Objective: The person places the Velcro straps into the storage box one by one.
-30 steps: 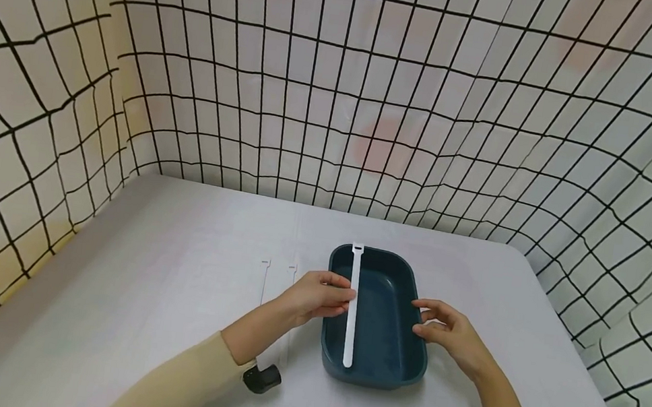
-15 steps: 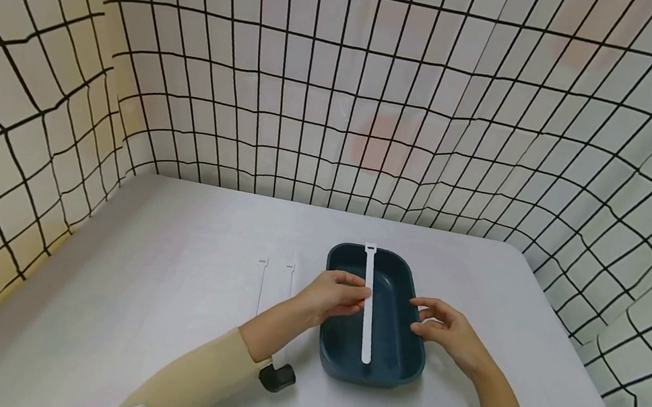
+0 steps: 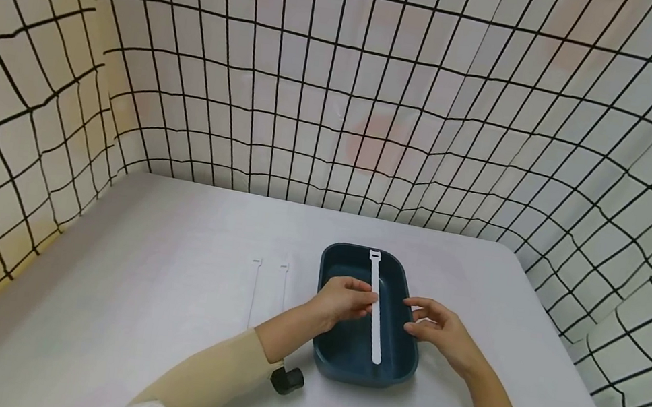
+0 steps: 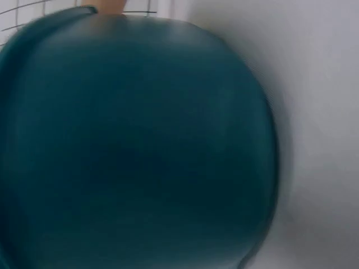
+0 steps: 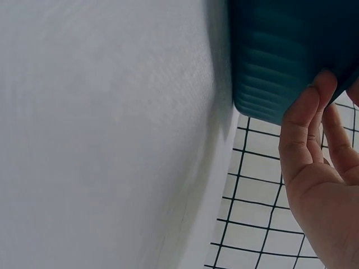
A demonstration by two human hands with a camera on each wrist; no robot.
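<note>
My left hand (image 3: 344, 304) pinches a flat white cable tie (image 3: 376, 342) with a slotted head, between thumb and fingertips. The tie hangs over a dark teal basin (image 3: 336, 368), its head toward the far end and its rounded tail toward me. At the basin's right rim, my right hand (image 3: 436, 325) holds on with thumb and fingers; the right wrist view shows fingertips (image 5: 322, 84) against the outer wall. Basin wall fills most of the blurred left wrist view, where neither the left hand nor the tie shows.
Two similar white ties, a left one (image 3: 255, 290) and a right one (image 3: 283, 286), lie on the white table (image 3: 168, 293) left of the basin, partly covered by my left arm. Black wire mesh (image 3: 289, 104) encloses the table's back and sides.
My left hand has carried the tie rightward across the basin, from its left half to right of its middle. The right hand stays at the rim; the head view has shifted slightly.
</note>
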